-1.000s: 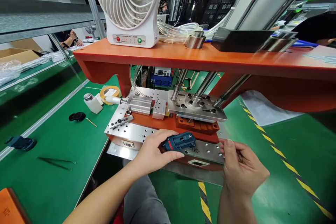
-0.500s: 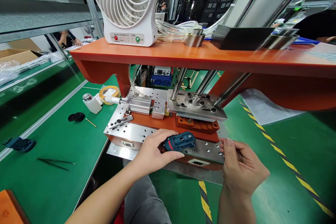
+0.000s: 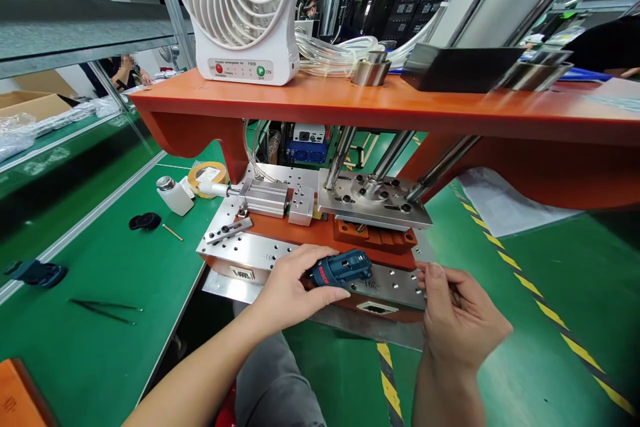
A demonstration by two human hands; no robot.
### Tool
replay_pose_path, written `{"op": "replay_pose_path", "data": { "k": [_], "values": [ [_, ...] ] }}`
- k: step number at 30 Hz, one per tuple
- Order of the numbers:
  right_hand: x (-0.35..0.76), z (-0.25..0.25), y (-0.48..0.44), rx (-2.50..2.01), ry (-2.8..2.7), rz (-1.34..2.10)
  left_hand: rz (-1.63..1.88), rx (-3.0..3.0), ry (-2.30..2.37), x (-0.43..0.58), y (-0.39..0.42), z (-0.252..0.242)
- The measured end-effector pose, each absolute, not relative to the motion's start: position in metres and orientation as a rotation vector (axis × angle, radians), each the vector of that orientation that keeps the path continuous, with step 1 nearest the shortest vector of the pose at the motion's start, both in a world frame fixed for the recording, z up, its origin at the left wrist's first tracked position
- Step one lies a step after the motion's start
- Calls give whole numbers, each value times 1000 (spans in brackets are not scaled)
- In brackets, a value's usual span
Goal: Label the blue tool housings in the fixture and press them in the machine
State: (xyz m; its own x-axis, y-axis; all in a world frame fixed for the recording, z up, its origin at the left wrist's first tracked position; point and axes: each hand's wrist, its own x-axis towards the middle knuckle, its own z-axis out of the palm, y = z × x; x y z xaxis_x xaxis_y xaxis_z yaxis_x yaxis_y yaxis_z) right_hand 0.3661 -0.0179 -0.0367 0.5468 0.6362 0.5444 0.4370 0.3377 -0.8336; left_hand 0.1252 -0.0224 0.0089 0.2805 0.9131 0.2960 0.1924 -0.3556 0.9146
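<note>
Holds blue tool [image 3: 344, 268] in left hand [image 3: 294, 285], between thumb and fingers, jutting past the tips. Pinches right hand's [image 3: 463, 312] fingers narrow, apart from tool; can't tell on what.

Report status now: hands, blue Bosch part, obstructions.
Left hand gripping blue Bosch part. Right hand pinched, contents unclear. Nothing visible between part and right hand.

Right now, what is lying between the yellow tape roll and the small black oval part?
In the head view, a metal-capped white bottle; a smaller white piece, unclear, shows between it and the yellow tape roll.
</note>
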Motion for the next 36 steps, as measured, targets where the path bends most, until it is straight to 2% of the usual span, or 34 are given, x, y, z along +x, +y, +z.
{"op": "replay_pose_path", "data": {
  "k": [36],
  "values": [
    [365,-34,-20,-1281,-1087,193,1127,1739,1019,126,-23,11]
  ]
}}
